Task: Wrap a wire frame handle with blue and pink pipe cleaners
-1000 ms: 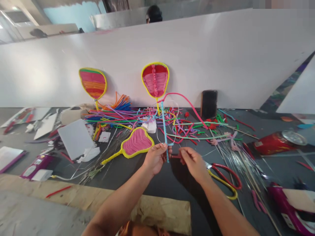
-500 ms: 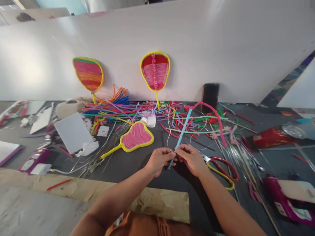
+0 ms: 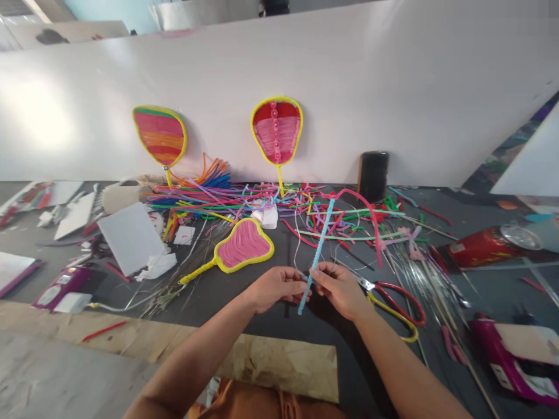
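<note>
At near center, left hand [image 3: 282, 288] and right hand [image 3: 341, 287] pinch the seemingly fully blue-wrapped rod [image 3: 323, 238]; a pink strand [image 3: 372, 210] hangs loose.

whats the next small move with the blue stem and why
Perhaps steady the blue stem with the right hand and press its lower tip with the left hand: both hands' fingers are at its lower part, and the tip pokes out below.

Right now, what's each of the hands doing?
Left hand: closed, holding the blue stem near its lower end.
Right hand: closed, holding it just above.
</note>
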Demonstrator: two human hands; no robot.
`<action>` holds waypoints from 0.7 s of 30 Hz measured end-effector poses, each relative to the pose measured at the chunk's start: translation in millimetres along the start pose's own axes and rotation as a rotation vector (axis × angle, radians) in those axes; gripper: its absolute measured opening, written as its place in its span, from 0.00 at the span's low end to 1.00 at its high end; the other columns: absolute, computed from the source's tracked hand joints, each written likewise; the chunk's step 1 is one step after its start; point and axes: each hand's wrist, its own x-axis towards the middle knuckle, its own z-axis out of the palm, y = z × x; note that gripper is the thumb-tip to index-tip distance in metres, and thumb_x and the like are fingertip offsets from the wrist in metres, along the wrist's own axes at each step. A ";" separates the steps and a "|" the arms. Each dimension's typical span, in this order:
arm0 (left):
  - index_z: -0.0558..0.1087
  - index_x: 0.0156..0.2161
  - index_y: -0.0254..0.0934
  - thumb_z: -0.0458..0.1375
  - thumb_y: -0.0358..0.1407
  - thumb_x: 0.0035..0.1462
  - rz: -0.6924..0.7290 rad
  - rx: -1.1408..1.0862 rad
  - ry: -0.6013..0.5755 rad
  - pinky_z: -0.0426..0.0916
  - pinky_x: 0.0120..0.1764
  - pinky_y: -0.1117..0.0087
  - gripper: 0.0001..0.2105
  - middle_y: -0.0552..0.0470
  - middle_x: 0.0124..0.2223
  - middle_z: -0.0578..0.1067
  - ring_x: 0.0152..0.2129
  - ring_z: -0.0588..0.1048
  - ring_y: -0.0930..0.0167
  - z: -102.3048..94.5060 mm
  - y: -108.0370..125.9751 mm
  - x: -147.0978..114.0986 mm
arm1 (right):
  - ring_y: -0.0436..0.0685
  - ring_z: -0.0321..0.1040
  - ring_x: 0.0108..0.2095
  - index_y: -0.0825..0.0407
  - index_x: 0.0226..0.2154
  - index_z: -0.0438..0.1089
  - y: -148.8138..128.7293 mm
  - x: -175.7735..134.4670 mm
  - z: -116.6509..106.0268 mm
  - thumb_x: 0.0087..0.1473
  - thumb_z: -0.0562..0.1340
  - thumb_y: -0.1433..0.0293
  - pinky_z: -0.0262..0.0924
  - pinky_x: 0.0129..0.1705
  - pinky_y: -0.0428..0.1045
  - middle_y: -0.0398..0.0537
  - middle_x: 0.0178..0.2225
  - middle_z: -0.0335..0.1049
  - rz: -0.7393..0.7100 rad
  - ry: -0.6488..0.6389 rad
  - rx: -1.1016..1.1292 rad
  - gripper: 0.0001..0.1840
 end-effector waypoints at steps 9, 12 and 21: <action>0.72 0.28 0.31 0.67 0.46 0.40 0.094 -0.085 0.157 0.67 0.28 0.73 0.18 0.48 0.27 0.76 0.21 0.73 0.74 15.4 -18.2 5.0 | 0.46 0.57 0.20 0.52 0.26 0.71 7.2 1.5 -1.0 0.43 0.68 0.59 0.53 0.23 0.44 0.39 0.19 0.64 -0.044 -0.024 -0.116 0.13; 0.71 0.28 0.32 0.66 0.46 0.41 0.112 -0.094 0.168 0.68 0.27 0.72 0.18 0.50 0.26 0.75 0.19 0.72 0.75 17.1 -20.6 5.9 | 0.47 0.58 0.20 0.53 0.26 0.70 8.7 2.2 0.8 0.45 0.67 0.59 0.54 0.23 0.44 0.39 0.18 0.64 -0.045 -0.052 -0.123 0.13; 0.69 0.25 0.33 0.65 0.45 0.42 0.142 0.055 0.242 0.63 0.21 0.76 0.16 0.53 0.22 0.73 0.16 0.71 0.75 7.5 -18.0 3.3 | 0.49 0.64 0.21 0.53 0.27 0.72 -42.7 -8.9 -36.9 0.51 0.61 0.56 0.59 0.22 0.45 0.45 0.23 0.70 -0.085 -0.059 -0.548 0.17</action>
